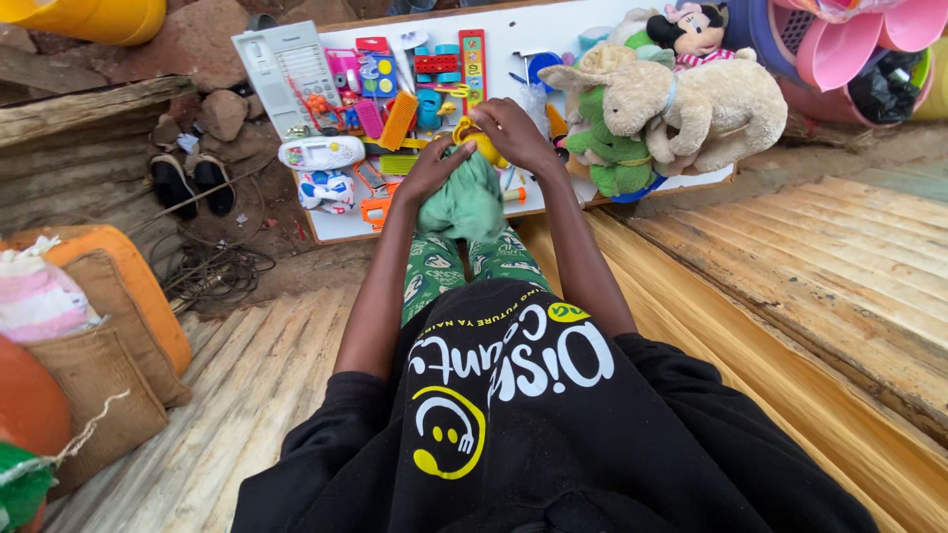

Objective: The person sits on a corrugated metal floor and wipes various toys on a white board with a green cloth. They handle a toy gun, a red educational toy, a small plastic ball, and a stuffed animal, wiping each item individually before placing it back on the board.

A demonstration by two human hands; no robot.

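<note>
**Two Hands at Work on a Green Cloth and a Yellow Toy**

A person seated over a white board worktop crowded with playthings holds a soft, crumpled green cloth at the board's near edge, just above the knees. The left hand is closed on the cloth's upper left fold; the right hand curls from above around a small, smooth yellow plastic toy that touches the cloth's top. The cloth looks light and limp, likely to sag and bunch, so it is best gathered by a fold; the toy looks rigid, light and somewhat slick, best pinched around its body. Toward the worktop's right edge lie a beige plush rabbit and a green plush toy, fuzzy and pliant. Toward the far left corner sits a hard grey toy telephone, with a ridged orange plastic piece beside bright plastic toys.
</note>
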